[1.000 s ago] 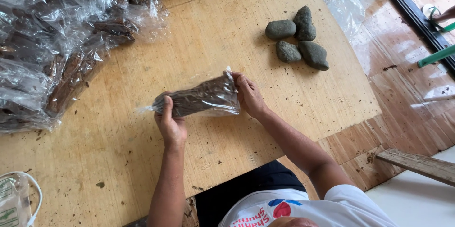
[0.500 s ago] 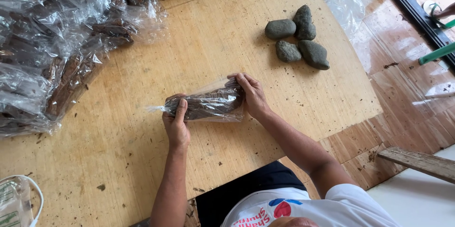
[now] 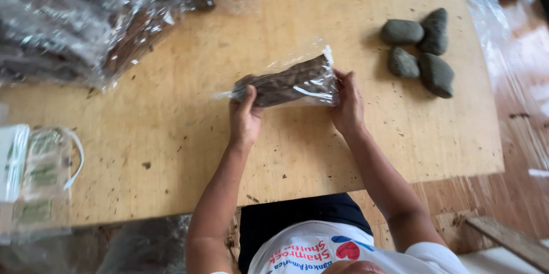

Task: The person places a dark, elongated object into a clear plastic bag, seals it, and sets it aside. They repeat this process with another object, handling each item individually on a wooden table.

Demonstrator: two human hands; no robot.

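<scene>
Mid-frame, both hands clamp the bag [image 3: 286,83] ends — left hand [image 3: 245,118], right hand [image 3: 346,104] — pressing it on the counter [image 3: 171,131]; sealing step, next needs firm even squeeze.

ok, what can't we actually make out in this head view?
- Dark brown contents of the clear plastic packet between the left hand and right hand: glare and wrinkles hide what it is.
- Pile of clear plastic bags, top left: cut off by the frame and blurred.
- White and green pouches, left edge: blurred, partly cut off.
- Fingertips of both hands: behind the packet.
</scene>
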